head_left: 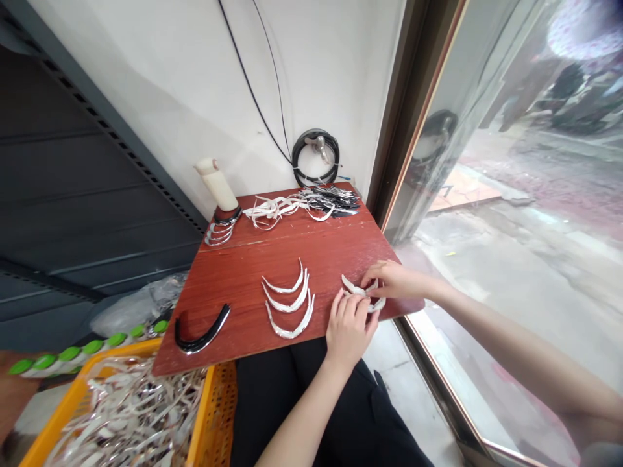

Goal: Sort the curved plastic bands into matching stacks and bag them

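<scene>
My left hand [349, 319] rests at the front right of the red-brown board [243, 259], its fingers bent over white curved strips [351, 285]. Just beyond it, my right hand [387, 280] pinches one of these strips between thumb and fingers. My fingers partly cover the strips. Nested white curved strips [291, 332] lie at the middle of the board, open side facing the wall. A black curved strip [202, 342] is at the front left. Along the back edge lie loose white strips [275, 207] and a pile of dark shiny strips [335, 200].
A yellow basket [211, 415] full of curved strips stands at the lower left. A whitish bottle-like object [217, 185] and silvery curved pieces [219, 234] are at the back left. Coiled black cable [296, 152] hangs at the wall. Glass is on the right.
</scene>
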Motion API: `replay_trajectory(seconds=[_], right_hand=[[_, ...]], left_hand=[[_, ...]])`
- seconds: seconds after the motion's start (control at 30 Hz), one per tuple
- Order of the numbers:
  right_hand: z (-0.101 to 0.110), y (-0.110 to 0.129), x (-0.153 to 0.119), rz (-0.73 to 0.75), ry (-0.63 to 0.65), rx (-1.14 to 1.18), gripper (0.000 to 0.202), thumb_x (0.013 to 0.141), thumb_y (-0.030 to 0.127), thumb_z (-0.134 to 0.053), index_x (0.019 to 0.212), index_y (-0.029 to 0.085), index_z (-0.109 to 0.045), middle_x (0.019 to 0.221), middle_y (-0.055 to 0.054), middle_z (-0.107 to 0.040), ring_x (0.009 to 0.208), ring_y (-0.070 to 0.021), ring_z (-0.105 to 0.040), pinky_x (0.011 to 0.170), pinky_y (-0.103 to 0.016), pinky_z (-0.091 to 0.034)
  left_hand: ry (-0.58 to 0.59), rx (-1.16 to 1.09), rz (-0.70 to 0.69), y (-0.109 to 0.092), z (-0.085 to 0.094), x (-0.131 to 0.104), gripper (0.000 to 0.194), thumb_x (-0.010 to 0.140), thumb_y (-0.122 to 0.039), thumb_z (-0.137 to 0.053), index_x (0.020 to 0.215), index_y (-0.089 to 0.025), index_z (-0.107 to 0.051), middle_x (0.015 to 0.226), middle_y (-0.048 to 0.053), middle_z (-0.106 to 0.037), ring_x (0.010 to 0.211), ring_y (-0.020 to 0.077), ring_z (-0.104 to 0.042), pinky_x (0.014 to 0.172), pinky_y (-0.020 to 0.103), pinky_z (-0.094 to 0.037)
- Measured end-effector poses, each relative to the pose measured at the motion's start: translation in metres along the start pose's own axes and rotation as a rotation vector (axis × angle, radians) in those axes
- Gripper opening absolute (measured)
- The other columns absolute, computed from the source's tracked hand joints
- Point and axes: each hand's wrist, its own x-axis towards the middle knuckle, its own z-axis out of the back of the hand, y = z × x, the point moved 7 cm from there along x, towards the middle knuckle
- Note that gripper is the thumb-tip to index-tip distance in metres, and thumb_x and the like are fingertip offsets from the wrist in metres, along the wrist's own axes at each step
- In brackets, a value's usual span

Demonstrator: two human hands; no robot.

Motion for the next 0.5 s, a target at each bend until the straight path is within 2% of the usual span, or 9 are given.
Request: replay_trajectory(seconds=[0.17,0.27,0.37,0.5], right_hand=[[0.010,0.005,-0.006,-0.005,-0.105,0.067,0.011,0.089,0.029,-0.061,0.091,0.021,-0.069,0.088,-0.002,-0.072,0.088,-0.0186,-0.064,0.081,-0.029,-0.044],[0.011,0.007,-0.010,-0.006,-0.114,0.074,0.011,0.090,0.029,-0.061,0.088,0.021,-0.068,0.086,-0.002,-0.071,0.085,-0.0183,-0.064,0.080,-0.029,-0.045],[0.009,0.008,-0.016,0.016,-0.109,0.073,0.013,0.092,0.030,-0.059,0.089,0.022,-0.068,0.091,-0.003,-0.071,0.090,-0.0192,-0.064,0.084,-0.031,-0.045],[0.006,0.008,-0.029,0.019,-0.152,0.087,0.015,0.092,0.031,-0.057,0.093,0.022,-0.068,0.103,-0.007,-0.069,0.101,-0.0219,-0.062,0.090,-0.035,-0.046]], left_hand=[[0.012,0.005,-0.007,0.000,0.000,-0.001,0.012,0.092,-0.030,-0.060,0.100,-0.022,-0.063,0.096,0.002,-0.069,0.093,0.0170,-0.066,0.112,0.043,-0.042],[0.035,0.018,0.002,0.000,-0.002,0.000,0.016,0.092,-0.033,-0.061,0.102,-0.021,-0.063,0.097,0.002,-0.068,0.094,0.0173,-0.064,0.112,0.042,-0.041],[0.072,0.019,0.011,0.001,-0.003,0.001,0.018,0.091,-0.035,-0.061,0.104,-0.023,-0.063,0.097,0.002,-0.067,0.094,0.0178,-0.063,0.111,0.043,-0.041],[0.087,-0.001,0.031,0.001,-0.004,0.003,0.012,0.091,-0.034,-0.063,0.098,-0.025,-0.064,0.094,0.000,-0.066,0.092,0.0173,-0.062,0.112,0.045,-0.038]])
